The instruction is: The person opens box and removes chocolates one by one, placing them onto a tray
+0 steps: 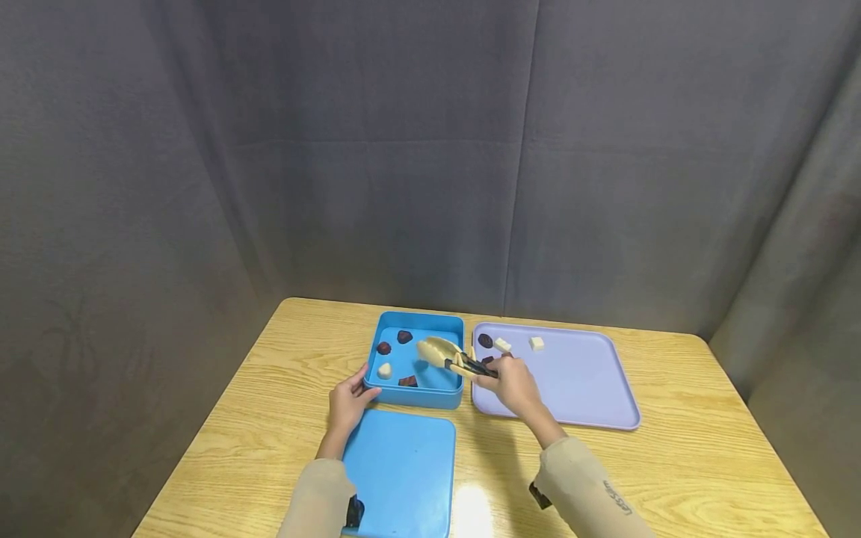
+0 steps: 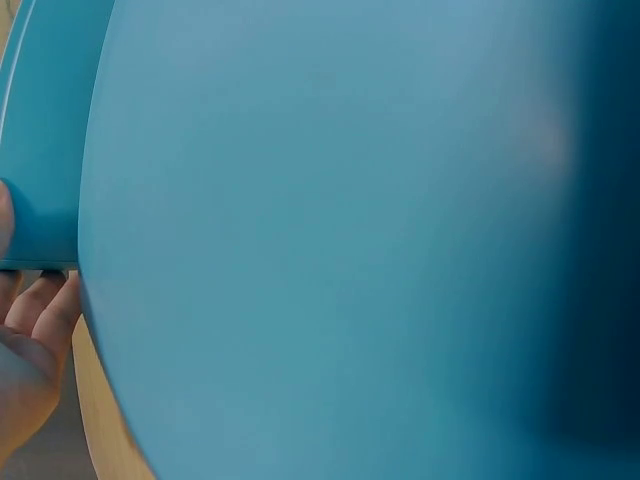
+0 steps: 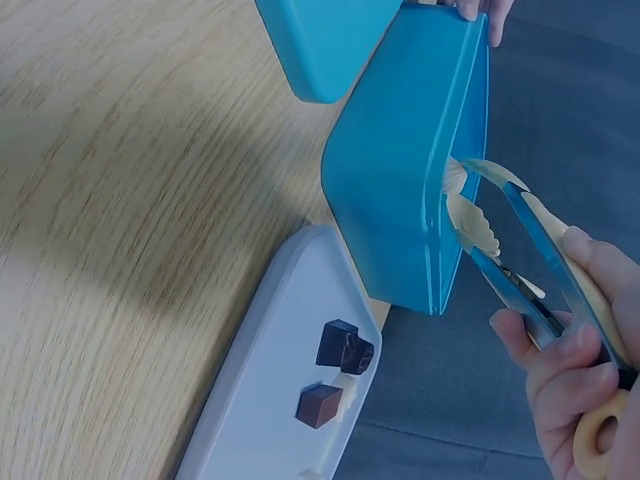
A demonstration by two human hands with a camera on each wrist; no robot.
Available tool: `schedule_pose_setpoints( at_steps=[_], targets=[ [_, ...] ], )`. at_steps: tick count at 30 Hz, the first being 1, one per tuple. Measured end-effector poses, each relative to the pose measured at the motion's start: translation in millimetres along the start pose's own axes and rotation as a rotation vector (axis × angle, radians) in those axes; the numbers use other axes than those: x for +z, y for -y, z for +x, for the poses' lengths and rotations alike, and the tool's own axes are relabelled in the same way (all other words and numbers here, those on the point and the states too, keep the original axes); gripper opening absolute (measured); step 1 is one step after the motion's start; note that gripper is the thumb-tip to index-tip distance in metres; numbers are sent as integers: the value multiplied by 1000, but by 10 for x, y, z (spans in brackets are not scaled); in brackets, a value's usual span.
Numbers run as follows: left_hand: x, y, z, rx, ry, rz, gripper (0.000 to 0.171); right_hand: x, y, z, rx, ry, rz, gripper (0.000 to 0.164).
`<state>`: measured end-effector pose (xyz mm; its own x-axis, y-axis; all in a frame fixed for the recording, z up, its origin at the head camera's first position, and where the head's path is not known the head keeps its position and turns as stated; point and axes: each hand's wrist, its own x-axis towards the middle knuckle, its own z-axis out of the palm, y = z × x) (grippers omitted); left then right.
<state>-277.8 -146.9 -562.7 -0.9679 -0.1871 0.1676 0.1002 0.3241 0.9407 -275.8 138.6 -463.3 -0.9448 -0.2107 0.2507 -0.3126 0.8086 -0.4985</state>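
Observation:
In the head view my right hand (image 1: 516, 385) grips a pair of tongs (image 1: 471, 364) with black arms and cream scalloped heads. The heads reach over the right side of the blue box (image 1: 414, 400). A pale ridged piece (image 3: 455, 177) shows at the tong heads in the right wrist view; I cannot tell whether they pinch it. My left hand (image 1: 347, 403) holds the box's near left corner, thumb on the front and fingers along the side. Inside the box lie a white chocolate (image 1: 384, 370), a striped brown chocolate (image 1: 407, 381) and two dark ones.
Right of the box sits a lilac tray (image 1: 578, 381) with white chocolates and several dark chocolates (image 3: 319, 405) near its left end. A flat blue lid (image 1: 403, 463) lies in front of the box, beside my left forearm. A grey curtain (image 1: 403, 187) hangs behind the wooden table (image 1: 699, 448).

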Motion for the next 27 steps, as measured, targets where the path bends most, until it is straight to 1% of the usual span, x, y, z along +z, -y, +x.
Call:
schedule_pose_setpoints(
  at_steps=[4, 10, 15, 19, 23, 27],
  targets=[
    [4, 4, 4, 3, 4, 2, 52, -41, -12, -13, 8, -4, 14, 19],
    [3, -8, -5, -4, 4, 1, 53, -140, -32, -53, -13, -22, 14, 21],
    [-3, -3, 2, 0, 9, 4, 53, -218, -71, -98, -8, -42, 15, 16],
    [-5, 3, 10, 3, 10, -1, 54, -251, -112, -132, 5, -59, 35, 22],
    [-4, 12, 11, 4, 11, 0, 53, -282, -146, -170, 1, -69, 50, 16],
    [1, 13, 0, -10, 11, 9, 52, -319, -187, -218, 3, -76, 63, 15]
  ],
)
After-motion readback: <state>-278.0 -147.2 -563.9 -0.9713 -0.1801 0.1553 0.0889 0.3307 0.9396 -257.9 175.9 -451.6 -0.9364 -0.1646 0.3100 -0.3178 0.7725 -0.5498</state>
